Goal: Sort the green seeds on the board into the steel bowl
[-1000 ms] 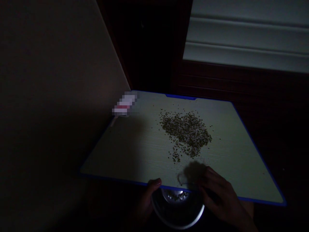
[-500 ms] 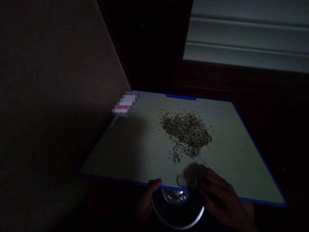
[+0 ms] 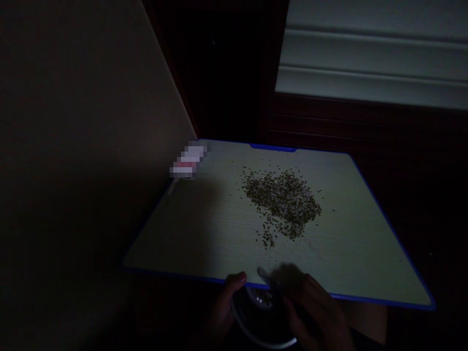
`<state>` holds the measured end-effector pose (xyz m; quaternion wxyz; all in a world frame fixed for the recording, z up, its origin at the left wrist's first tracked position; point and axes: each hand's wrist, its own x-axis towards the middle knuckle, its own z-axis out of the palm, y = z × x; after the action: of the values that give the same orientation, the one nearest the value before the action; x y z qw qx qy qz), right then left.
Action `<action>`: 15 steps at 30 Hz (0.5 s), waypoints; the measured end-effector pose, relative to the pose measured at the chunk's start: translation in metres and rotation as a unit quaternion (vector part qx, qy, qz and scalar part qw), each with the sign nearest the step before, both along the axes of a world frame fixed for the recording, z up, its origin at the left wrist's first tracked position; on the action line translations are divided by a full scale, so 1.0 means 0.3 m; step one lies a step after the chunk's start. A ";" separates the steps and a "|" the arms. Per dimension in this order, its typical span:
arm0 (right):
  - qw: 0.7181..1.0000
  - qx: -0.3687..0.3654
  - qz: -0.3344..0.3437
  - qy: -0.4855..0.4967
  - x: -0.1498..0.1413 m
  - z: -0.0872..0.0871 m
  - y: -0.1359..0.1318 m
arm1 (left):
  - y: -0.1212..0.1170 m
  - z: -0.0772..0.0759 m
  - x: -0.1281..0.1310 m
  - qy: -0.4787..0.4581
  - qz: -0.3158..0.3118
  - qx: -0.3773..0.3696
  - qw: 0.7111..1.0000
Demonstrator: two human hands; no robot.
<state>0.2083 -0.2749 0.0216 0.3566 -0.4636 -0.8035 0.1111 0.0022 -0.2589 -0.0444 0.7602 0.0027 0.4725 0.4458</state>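
Note:
A pale board (image 3: 365, 219) with a blue edge carries a scattered heap of small brown seeds (image 3: 283, 197). Just below its near edge is a shiny metal bowl (image 3: 256, 331) with some seeds inside. My left hand (image 3: 226, 300) is closed around the bowl's left side, its thumb at the board's edge. Over the bowl and near edge, my right hand (image 3: 316, 309) has its fingers curled around a thin tool (image 3: 262, 274) with a rounded end, perhaps a spoon; darkness hides most of it.
A blurred white and pink packet (image 3: 188, 161) lies at the board's far left corner, with a thin pale stick beside it. A wall (image 3: 91, 97) rises on the left. Dark wood and a pale slatted panel (image 3: 373, 53) stand behind. The light is very dim.
My right hand has shifted left and slightly down, bringing the thin tool over the bowl and covering more of it. My left hand and the seed heap look almost unchanged.

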 end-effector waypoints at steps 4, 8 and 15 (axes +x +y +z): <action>0.999 -0.014 -0.020 0.026 -0.033 0.019 0.025 | -0.004 -0.014 0.001 -0.015 0.000 0.003 1.000; 0.997 -0.049 -0.037 0.041 -0.034 0.013 0.033 | -0.003 -0.003 0.006 -0.021 -0.007 0.013 1.000; 0.994 -0.083 -0.055 0.042 -0.035 0.001 0.032 | 0.004 0.034 0.013 -0.017 -0.006 -0.004 1.000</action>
<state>0.1978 -0.2652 0.0219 0.3558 -0.5302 -0.7489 0.1772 0.0060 -0.2578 -0.0340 0.7708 -0.0052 0.4609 0.4397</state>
